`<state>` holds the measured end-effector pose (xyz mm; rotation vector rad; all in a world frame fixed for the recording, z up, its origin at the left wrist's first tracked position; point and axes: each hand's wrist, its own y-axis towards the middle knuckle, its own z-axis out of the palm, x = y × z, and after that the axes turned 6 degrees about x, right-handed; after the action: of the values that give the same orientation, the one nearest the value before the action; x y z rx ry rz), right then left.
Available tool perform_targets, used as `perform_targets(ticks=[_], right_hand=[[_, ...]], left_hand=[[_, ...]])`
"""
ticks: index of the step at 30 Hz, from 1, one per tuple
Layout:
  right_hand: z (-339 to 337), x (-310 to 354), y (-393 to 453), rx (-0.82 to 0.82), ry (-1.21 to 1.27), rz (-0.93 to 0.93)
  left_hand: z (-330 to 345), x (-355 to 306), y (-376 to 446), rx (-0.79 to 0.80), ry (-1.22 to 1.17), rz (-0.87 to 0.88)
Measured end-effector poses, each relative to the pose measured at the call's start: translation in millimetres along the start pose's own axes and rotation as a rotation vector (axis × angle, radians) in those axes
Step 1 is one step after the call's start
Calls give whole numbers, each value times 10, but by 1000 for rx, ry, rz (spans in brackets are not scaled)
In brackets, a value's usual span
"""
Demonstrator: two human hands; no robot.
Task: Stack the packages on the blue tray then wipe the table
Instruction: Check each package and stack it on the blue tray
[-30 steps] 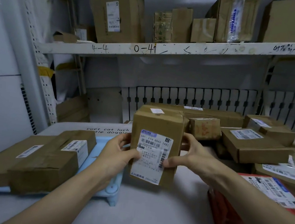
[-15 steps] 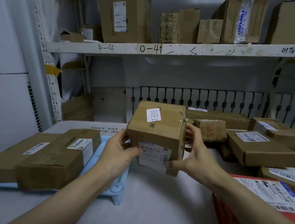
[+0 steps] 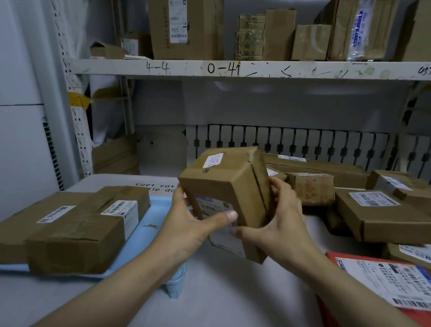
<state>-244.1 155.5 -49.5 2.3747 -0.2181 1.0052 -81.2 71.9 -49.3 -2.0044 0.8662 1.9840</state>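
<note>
From the head view, much is getting cut off or blocked. Both forearms are crossing the lower frame, and the left one is covering the near right part of the blue tray (image 3: 158, 212), so only its pale surface, near rim and one foot are showing. The tray's left end is running out of frame. The shipping label on the held box (image 3: 229, 185) is partly lying under the left thumb, and its print is too blurred to read; a small white sticker on the upper face is bearing handwriting that is hard to make out. The red package (image 3: 393, 299) at the right edge is being cropped by the frame and overlapped by the right forearm.

The left hand (image 3: 187, 230) is grasping the box from below and the left, thumb pressing on the label. The right hand (image 3: 278, 226) is gripping its right side, fingers curling round the far edge. The box is hanging tilted above the table (image 3: 217, 313), just right of the tray.

The tray is carrying two brown packages: a long flat package (image 3: 7, 233) and a taped package (image 3: 86, 231) lying on it. More brown packages (image 3: 387, 214) are piling up at the right rear of the table.
</note>
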Motion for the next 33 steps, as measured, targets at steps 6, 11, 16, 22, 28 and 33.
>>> perform_targets(ticks=[6, 11, 16, 22, 28, 33], right_hand=[[-60, 105, -4, 95, 39, 22], [-122, 133, -25, 152, 346, 30], [-88, 123, -9, 86, 429, 89], [-79, 163, 20, 65, 509, 80], [-73, 137, 33, 63, 594, 89], [-72, 125, 37, 54, 638, 104]], left_hand=[[-9, -105, -17, -22, 33, 0], [-115, -91, 61, -72, -116, -164], [-153, -44, 39, -36, -173, -227], [-147, -67, -15, 41, -135, -232], [-167, -68, 10, -6, -146, -257], [-204, -35, 42, -36, -169, -331]])
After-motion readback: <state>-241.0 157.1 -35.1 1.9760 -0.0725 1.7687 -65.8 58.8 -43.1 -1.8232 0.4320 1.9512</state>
